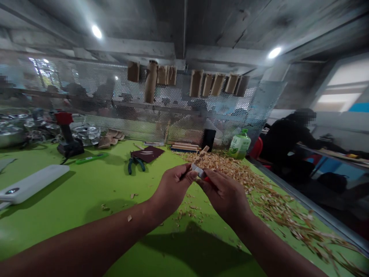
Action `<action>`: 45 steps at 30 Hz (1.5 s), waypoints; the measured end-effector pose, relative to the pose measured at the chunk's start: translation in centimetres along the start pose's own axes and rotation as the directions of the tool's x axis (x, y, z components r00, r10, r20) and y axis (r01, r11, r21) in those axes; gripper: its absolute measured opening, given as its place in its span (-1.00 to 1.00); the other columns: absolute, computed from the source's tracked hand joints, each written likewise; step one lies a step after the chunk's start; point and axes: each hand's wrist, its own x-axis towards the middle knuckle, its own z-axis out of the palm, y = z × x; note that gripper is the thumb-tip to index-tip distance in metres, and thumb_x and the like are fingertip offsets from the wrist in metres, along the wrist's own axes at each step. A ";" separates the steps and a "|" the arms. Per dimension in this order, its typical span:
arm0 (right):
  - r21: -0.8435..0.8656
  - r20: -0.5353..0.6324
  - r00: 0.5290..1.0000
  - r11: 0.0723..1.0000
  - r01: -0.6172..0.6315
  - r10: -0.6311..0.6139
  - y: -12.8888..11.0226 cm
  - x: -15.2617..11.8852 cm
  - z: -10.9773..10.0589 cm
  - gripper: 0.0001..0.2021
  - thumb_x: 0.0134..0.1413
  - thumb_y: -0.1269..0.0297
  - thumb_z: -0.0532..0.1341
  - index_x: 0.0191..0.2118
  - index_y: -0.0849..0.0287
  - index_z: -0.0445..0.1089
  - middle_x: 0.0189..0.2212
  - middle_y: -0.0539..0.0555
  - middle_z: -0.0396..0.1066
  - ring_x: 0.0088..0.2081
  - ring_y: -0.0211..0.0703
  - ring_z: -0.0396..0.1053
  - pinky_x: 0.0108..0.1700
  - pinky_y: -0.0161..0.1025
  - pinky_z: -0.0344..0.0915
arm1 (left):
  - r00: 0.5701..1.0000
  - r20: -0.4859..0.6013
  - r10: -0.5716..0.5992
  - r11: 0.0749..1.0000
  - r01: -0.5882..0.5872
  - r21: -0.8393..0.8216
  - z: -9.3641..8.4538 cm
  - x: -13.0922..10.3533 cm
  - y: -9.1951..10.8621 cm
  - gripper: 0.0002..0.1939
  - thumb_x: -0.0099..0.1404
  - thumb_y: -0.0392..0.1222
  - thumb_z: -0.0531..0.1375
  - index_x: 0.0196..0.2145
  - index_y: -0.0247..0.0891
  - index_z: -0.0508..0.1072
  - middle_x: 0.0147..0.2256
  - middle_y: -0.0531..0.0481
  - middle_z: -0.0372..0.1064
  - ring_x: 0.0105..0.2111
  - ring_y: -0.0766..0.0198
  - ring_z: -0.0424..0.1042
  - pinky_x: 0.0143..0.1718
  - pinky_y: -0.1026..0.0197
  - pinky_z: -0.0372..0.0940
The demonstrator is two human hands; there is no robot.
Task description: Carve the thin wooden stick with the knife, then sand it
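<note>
Just above the green table, my left hand [174, 188] is closed round a small light piece of carved wood [202, 153], whose far end sticks up past the fingers. My right hand [226, 192] grips a knife, its red handle [206, 179] mostly hidden by the fingers. The short grey blade [197, 169] lies against the wood, close to my left thumb. Both hands meet in the middle of the view. Wood shavings [230, 165] are heaped behind and to the right of them, and small chips lie on the table below.
Pliers [136, 163] and brown sandpaper [148, 154] lie left of my hands. A cordless drill [67, 134], green pen-like tool [91, 158] and white lamp-like bar [36, 182] are farther left. A green-capped jug [240, 144] stands behind the shavings. A person [288, 138] sits at right.
</note>
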 end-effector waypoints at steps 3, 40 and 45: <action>0.013 0.025 1.000 1.000 -0.001 0.001 0.1 0.0 0.1 -0.73 0.23 0.12 0.11 -0.14 0.17 0.42 -0.44 0.06 0.41 -0.43 -0.19 0.36 -0.40 -0.31 0.19 | 0.999 0.041 0.035 0.998 -0.038 0.059 -0.2 0.1 -0.1 -0.75 0.34 -0.10 0.08 -0.32 -0.31 0.45 -0.32 -0.01 0.38 -0.31 0.29 0.29 -0.26 0.30 0.20; 0.020 0.011 1.000 1.000 -0.012 0.012 -0.2 -0.1 -0.1 -0.74 0.23 0.11 0.11 -0.15 0.16 0.43 -0.40 0.08 0.44 -0.40 -0.19 0.38 -0.36 -0.31 0.20 | 0.996 0.015 -0.086 0.996 0.087 -0.032 -0.1 0.0 0.5 -0.82 0.31 -0.16 0.11 -0.36 -0.30 0.44 -0.58 0.13 0.14 -0.56 0.41 0.05 -0.51 0.33 0.03; 0.025 0.007 1.000 0.999 -0.022 0.022 -0.4 0.0 -0.2 -0.74 0.24 0.11 0.10 -0.20 0.16 0.43 -0.44 0.06 0.42 -0.44 -0.22 0.34 -0.40 -0.32 0.18 | 0.992 0.016 -0.126 0.986 0.127 -0.109 -0.1 0.1 0.3 -0.82 0.28 -0.13 0.15 -0.36 -0.30 0.45 -0.55 0.11 0.18 -0.57 0.43 0.07 -0.54 0.33 0.01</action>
